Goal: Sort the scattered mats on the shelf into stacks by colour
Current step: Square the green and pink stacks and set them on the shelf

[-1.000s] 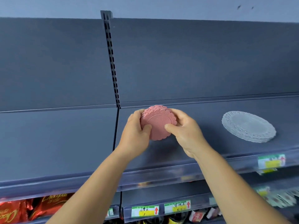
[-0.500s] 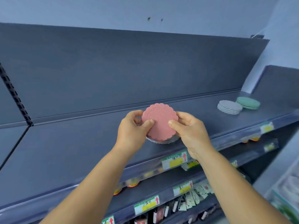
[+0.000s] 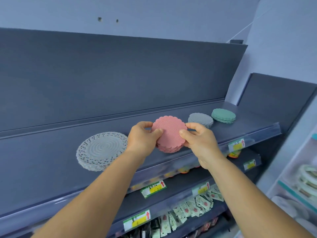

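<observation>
Item: pink mats (image 3: 169,133), scalloped round pieces gathered as one stack. Location: middle of the grey shelf (image 3: 56,170), towards its near edge, between the white stack and the grey stack. A second ago the stack was held further left along the shelf, by the slotted upright, with only the white mats in sight; half a second ago it was in front of the white stack. Now it is just right of that stack, its lower edge at or just above the shelf; contact cannot be confirmed.

Left hand (image 3: 142,140): fingers curled round the left rim of the pink mats, thumb on the top face. Right hand (image 3: 199,140): fingers curled round the right rim, thumb on top. Both grip; neither has let go.

Other stacks on the shelf:
- white mats (image 3: 101,150), lacy, larger, lying left of the hands.
- grey mats (image 3: 200,119), just right of and beyond the right hand.
- green mats (image 3: 223,115), furthest right, beside the grey ones.

Status, as a judgement: four colours, four stacks, no loose mat visible on this stretch of shelf. The pink stack has been carried into the row, so what appears to remain is setting it down, squaring its edges and releasing it.

Below: lower shelves with price labels (image 3: 151,188) and small packets (image 3: 192,210).
</observation>
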A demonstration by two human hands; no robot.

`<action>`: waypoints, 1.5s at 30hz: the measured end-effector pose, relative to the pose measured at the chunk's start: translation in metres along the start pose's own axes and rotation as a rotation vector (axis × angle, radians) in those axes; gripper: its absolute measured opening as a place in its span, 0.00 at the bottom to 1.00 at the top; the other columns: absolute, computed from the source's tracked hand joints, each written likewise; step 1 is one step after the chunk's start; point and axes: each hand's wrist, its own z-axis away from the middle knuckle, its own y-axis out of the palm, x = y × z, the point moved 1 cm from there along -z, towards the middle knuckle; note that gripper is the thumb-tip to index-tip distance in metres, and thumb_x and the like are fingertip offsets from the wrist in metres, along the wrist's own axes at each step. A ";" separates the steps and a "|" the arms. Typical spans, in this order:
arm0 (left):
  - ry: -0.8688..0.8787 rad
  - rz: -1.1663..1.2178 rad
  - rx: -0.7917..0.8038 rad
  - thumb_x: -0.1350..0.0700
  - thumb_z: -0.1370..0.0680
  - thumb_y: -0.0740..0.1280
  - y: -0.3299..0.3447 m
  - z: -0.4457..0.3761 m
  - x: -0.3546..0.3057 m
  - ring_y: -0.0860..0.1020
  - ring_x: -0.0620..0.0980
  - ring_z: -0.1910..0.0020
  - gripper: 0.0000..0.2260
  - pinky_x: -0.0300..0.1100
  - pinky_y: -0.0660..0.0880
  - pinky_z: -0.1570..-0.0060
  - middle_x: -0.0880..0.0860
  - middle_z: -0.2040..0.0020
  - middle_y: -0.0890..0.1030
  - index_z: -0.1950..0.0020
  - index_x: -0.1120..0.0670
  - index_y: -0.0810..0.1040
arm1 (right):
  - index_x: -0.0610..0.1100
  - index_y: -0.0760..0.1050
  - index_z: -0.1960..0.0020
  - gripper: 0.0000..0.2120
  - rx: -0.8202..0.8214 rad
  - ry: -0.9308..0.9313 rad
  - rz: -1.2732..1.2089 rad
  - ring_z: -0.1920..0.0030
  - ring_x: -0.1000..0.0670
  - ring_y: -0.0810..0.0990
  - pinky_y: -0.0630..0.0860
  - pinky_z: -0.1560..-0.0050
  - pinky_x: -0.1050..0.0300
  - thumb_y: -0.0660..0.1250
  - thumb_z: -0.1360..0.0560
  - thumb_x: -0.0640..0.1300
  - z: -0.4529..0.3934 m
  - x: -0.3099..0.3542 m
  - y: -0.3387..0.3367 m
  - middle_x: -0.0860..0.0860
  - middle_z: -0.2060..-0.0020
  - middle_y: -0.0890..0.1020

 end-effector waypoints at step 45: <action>-0.007 -0.808 0.221 0.48 0.27 0.70 0.085 -0.097 0.004 0.76 0.53 0.51 0.20 0.42 0.72 0.55 0.54 0.46 0.79 0.42 0.58 0.74 | 0.40 0.73 0.40 0.19 0.278 -0.076 0.743 0.46 0.43 0.77 0.69 0.54 0.56 0.65 0.25 0.52 -0.129 -0.034 -0.014 0.45 0.45 0.79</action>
